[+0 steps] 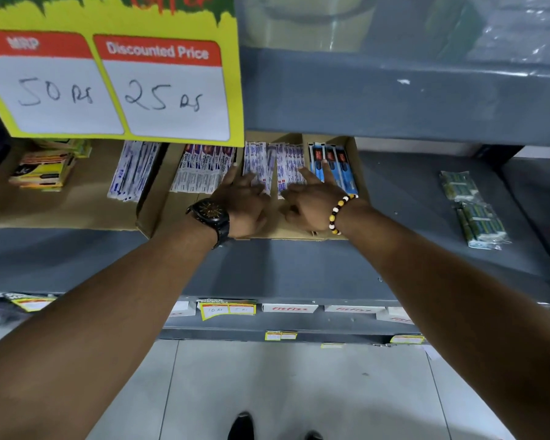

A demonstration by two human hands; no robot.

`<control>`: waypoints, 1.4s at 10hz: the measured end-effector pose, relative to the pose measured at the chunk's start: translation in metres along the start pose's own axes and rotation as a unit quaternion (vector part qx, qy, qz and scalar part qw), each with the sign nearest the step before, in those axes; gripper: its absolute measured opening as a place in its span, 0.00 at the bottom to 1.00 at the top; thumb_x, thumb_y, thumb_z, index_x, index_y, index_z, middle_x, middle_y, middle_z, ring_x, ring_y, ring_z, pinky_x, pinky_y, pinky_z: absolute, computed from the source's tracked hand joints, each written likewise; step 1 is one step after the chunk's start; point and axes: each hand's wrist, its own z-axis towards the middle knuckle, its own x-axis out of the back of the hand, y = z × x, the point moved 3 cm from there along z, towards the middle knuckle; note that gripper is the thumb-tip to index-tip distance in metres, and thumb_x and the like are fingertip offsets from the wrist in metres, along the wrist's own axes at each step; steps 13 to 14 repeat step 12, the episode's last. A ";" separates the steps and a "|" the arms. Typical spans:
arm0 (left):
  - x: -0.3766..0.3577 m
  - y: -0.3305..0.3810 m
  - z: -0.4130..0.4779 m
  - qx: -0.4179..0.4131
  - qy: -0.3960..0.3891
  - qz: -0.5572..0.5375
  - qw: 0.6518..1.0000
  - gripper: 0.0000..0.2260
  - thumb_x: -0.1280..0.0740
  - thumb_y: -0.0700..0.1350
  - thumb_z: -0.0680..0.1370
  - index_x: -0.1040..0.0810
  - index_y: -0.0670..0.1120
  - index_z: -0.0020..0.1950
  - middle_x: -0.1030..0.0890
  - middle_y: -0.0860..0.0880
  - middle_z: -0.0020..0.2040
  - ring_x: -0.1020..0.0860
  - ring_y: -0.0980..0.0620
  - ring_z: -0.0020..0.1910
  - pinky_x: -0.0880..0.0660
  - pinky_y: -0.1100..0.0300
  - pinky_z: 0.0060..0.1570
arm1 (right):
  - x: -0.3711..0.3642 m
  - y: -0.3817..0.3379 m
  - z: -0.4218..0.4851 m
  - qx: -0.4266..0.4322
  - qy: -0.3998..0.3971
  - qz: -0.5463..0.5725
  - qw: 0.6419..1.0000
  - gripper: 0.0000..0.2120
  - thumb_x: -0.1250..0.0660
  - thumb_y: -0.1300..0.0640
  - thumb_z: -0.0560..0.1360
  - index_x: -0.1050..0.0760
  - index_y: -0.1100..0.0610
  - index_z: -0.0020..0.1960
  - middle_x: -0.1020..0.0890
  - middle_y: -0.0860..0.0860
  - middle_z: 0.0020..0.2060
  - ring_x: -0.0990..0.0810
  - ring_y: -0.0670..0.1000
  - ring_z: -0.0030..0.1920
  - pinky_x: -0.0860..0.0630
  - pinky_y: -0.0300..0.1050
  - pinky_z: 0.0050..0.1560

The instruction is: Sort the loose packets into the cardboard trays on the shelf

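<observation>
— Status?
— Most packets filed in the cardboard tray [159, 214]. My left hand [245, 204] and right hand [305, 201] lie spread flat on the white packets [286, 166], gripping nothing.
— Outstanding?
— Green packets [477, 214] loose on the shelf [410, 198].

Even, cool overhead lighting falls on the floor tiles [299, 385] near the viewer, which show a pale sheen, while the shelf recess behind the price sign [108, 81] is dimmer. Wide-angle distortion bows the shelf edge [299, 281] and stretches both forearms toward the lower corners. The wrapped goods [521, 30] at far upper right are soft and carry small glare spots, and fine print on the packets [286, 169] is blurred.
</observation>
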 end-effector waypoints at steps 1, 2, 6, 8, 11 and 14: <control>0.000 0.000 0.005 0.028 -0.030 -0.013 0.999 0.27 0.49 0.58 0.80 0.38 0.47 0.77 0.34 0.45 0.77 0.47 0.42 0.79 0.62 0.38 0.75 | -0.002 0.000 0.002 -0.008 -0.015 -0.008 1.000 0.29 0.51 0.38 0.78 0.30 0.50 0.72 0.28 0.46 0.72 0.51 0.60 0.80 0.63 0.76 0.71; -0.003 0.002 0.007 0.026 -0.074 0.000 0.997 0.29 0.51 0.60 0.80 0.41 0.48 0.78 0.37 0.46 0.79 0.49 0.43 0.80 0.62 0.38 0.75 | -0.002 0.000 0.003 -0.010 -0.032 -0.015 0.999 0.30 0.54 0.37 0.78 0.27 0.49 0.70 0.27 0.45 0.71 0.53 0.60 0.80 0.66 0.76 0.70; -0.012 0.004 -0.013 0.036 -0.028 0.002 0.999 0.32 0.50 0.59 0.81 0.49 0.44 0.80 0.49 0.43 0.82 0.56 0.41 0.80 0.60 0.35 0.75 | 0.003 -0.001 -0.012 -0.011 0.073 0.049 0.996 0.29 0.46 0.41 0.80 0.37 0.53 0.77 0.34 0.49 0.77 0.48 0.57 0.80 0.58 0.70 0.74; -0.011 0.017 -0.032 0.041 0.026 -0.014 0.999 0.33 0.50 0.60 0.81 0.49 0.41 0.80 0.51 0.39 0.82 0.58 0.39 0.80 0.62 0.38 0.76 | -0.001 -0.003 -0.027 -0.019 0.100 0.069 0.992 0.32 0.42 0.41 0.78 0.39 0.55 0.78 0.36 0.52 0.78 0.46 0.57 0.79 0.52 0.65 0.76; 0.005 0.043 -0.055 0.072 0.099 -0.056 0.991 0.34 0.47 0.59 0.80 0.50 0.42 0.81 0.49 0.41 0.82 0.55 0.41 0.81 0.54 0.40 0.77 | -0.001 -0.008 -0.062 -0.038 0.117 0.101 0.987 0.33 0.43 0.41 0.79 0.45 0.55 0.79 0.43 0.52 0.80 0.49 0.56 0.80 0.55 0.59 0.79; 0.017 0.056 -0.072 0.074 0.136 -0.061 0.986 0.35 0.45 0.59 0.79 0.48 0.42 0.80 0.45 0.41 0.81 0.49 0.41 0.80 0.50 0.40 0.77 | 0.007 -0.014 -0.082 -0.050 0.152 0.125 0.979 0.32 0.41 0.43 0.79 0.43 0.56 0.79 0.40 0.52 0.79 0.47 0.57 0.79 0.53 0.57 0.78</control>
